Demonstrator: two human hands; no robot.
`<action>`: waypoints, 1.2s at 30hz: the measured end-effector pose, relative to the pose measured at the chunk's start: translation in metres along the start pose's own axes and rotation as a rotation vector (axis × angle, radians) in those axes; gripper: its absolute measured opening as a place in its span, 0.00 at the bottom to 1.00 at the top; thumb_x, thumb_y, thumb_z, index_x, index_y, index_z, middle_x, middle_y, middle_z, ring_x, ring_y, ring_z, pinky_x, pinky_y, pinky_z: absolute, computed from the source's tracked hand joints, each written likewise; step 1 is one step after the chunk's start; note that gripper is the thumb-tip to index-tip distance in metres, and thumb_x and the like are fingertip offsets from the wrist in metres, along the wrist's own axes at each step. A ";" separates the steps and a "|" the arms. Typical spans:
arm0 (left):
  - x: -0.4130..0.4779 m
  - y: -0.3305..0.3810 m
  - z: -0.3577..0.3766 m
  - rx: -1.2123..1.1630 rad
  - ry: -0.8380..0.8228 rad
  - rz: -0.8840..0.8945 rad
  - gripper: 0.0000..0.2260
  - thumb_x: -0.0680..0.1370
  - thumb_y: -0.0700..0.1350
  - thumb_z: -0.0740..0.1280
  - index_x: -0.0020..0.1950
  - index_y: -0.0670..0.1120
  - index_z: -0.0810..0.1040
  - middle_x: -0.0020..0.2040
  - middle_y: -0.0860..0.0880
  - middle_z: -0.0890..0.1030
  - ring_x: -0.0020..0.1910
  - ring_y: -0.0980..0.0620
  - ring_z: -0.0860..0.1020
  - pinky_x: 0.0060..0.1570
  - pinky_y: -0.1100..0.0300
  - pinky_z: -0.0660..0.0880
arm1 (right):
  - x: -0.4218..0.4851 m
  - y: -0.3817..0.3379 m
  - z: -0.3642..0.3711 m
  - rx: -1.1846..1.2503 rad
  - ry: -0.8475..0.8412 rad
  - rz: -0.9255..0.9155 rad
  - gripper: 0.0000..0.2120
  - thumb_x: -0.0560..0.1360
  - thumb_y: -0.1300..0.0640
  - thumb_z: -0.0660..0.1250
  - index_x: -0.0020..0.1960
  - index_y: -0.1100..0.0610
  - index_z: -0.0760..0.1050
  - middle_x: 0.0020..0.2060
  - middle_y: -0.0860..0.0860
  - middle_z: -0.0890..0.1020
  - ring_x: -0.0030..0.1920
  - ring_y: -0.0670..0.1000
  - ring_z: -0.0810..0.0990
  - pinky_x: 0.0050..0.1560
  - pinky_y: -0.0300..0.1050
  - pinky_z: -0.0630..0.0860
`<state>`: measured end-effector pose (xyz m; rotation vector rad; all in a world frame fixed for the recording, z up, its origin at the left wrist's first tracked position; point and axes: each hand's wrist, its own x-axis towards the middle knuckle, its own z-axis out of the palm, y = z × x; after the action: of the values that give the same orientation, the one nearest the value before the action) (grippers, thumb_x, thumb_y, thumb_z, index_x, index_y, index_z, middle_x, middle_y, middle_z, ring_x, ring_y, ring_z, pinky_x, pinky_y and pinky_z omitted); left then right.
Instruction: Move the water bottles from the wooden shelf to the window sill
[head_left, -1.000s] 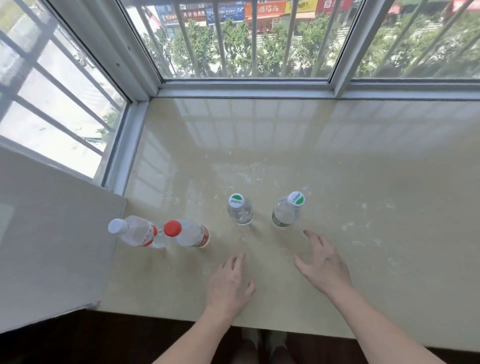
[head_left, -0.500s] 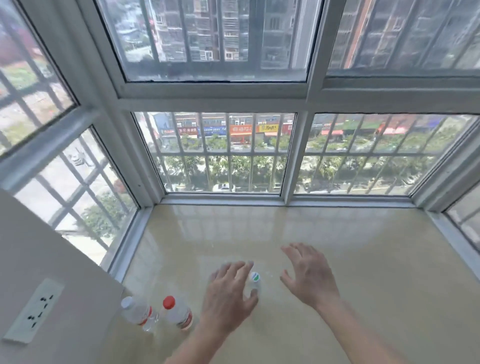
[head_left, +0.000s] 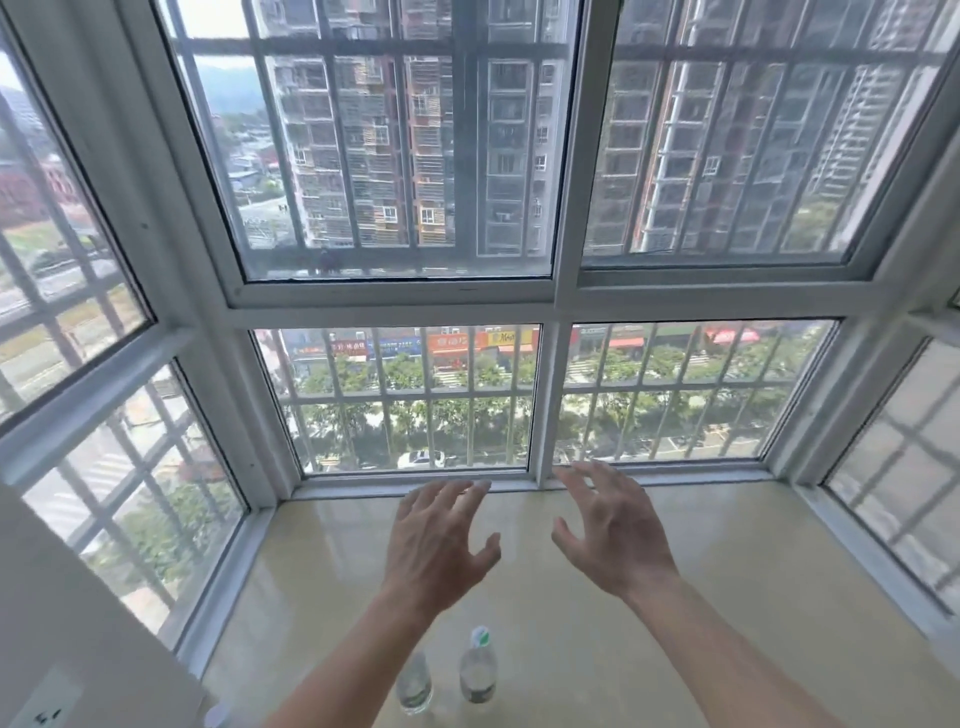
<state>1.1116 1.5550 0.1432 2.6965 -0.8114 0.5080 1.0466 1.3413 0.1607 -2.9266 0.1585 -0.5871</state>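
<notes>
both of the person's hands hang over the beige window sill (head_left: 727, 597) of a bay window, as i see it through the head camera i am running from afar. the left hand (head_left: 436, 545) shows its back, fingers spread and nearly straight, thumb out to the side, gripping nothing. the right hand (head_left: 613, 540) sits just beside it with a clear gap between the two, its fingers fanned and slightly bent, likewise holding nothing. neither hand touches a bottle. low in the picture, between the two forearms, two clear water bottles stand upright on the sill near its front edge. one is the green-capped bottle (head_left: 478, 670), its green and white cap plain to see. just to its left is the second bottle (head_left: 414, 688), whose top is hidden behind the left forearm. the two stand close together with a sliver of sill between them, lower in the frame than the raised hands. i cannot identify a pale blurred shape (head_left: 217, 716) at the bottom edge, left of them. at lower left a white wall (head_left: 78, 623) carries a wall socket (head_left: 44, 706). behind the sill, white window frames (head_left: 550, 405) hold glass backed by metal bars (head_left: 431, 405). through them show tall apartment towers (head_left: 374, 156), a row of coloured shop signs (head_left: 441, 345), street trees (head_left: 467, 415) and a white car (head_left: 421, 460).
</notes>
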 end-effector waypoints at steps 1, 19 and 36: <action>0.003 0.004 0.000 -0.005 -0.001 0.007 0.28 0.71 0.64 0.60 0.68 0.54 0.74 0.60 0.54 0.81 0.59 0.48 0.78 0.60 0.50 0.74 | -0.001 0.003 -0.003 -0.005 0.012 0.002 0.24 0.67 0.46 0.72 0.62 0.50 0.77 0.57 0.51 0.81 0.58 0.57 0.80 0.59 0.54 0.78; 0.027 0.133 0.043 -0.282 -0.143 0.533 0.28 0.72 0.65 0.58 0.67 0.53 0.74 0.64 0.53 0.79 0.64 0.48 0.75 0.63 0.49 0.70 | -0.151 0.075 -0.076 -0.288 0.063 0.571 0.26 0.70 0.48 0.67 0.68 0.51 0.74 0.63 0.51 0.78 0.64 0.56 0.76 0.67 0.54 0.72; -0.044 0.359 0.036 -0.488 -0.218 1.071 0.28 0.74 0.64 0.57 0.70 0.52 0.72 0.67 0.52 0.77 0.67 0.47 0.72 0.66 0.49 0.67 | -0.365 0.100 -0.176 -0.532 0.189 1.085 0.24 0.73 0.48 0.67 0.68 0.53 0.75 0.60 0.51 0.79 0.65 0.55 0.75 0.66 0.56 0.72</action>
<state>0.8804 1.2743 0.1514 1.7089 -2.1020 0.1541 0.6359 1.2686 0.1675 -2.5753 1.9836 -0.6494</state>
